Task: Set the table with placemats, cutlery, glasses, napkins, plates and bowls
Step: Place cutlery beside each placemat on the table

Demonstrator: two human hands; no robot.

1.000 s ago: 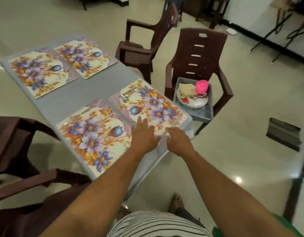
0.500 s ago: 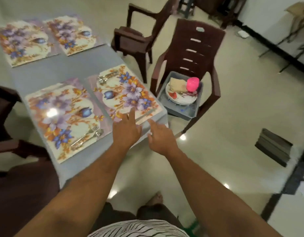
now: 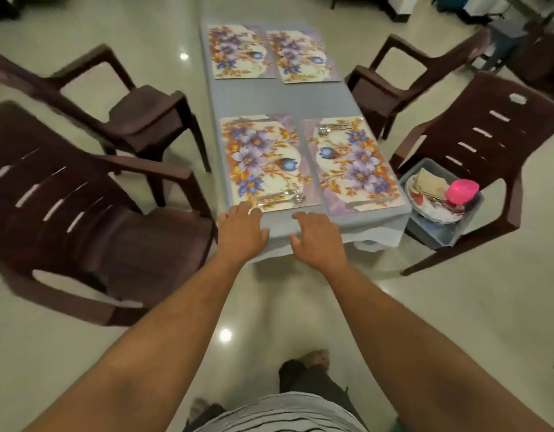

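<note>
Several floral placemats lie on the grey-clothed table [image 3: 288, 98]. The near-left placemat [image 3: 263, 160] carries a fork and spoon [image 3: 280, 196] along its near edge. The near-right placemat [image 3: 352, 160] has a fork and spoon [image 3: 333, 128] at its far edge and a knife [image 3: 374, 201] at its near edge. Two far placemats [image 3: 241, 51] [image 3: 300, 56] are bare. My left hand [image 3: 243, 232] rests open at the table's near edge by the near-left placemat corner. My right hand [image 3: 318, 236] hovers open beside it, holding nothing.
A grey bin [image 3: 444, 222] sits on the brown chair [image 3: 487, 145] at right, holding plates [image 3: 431, 210], folded napkins [image 3: 431, 183] and a pink bowl [image 3: 462, 190]. More brown chairs stand at left [image 3: 67, 198], far left [image 3: 135, 110] and far right [image 3: 394, 79].
The view has swung round to the table's short end. Both hands have come off the near-right placemat and drawn back to the table's near edge.
</note>
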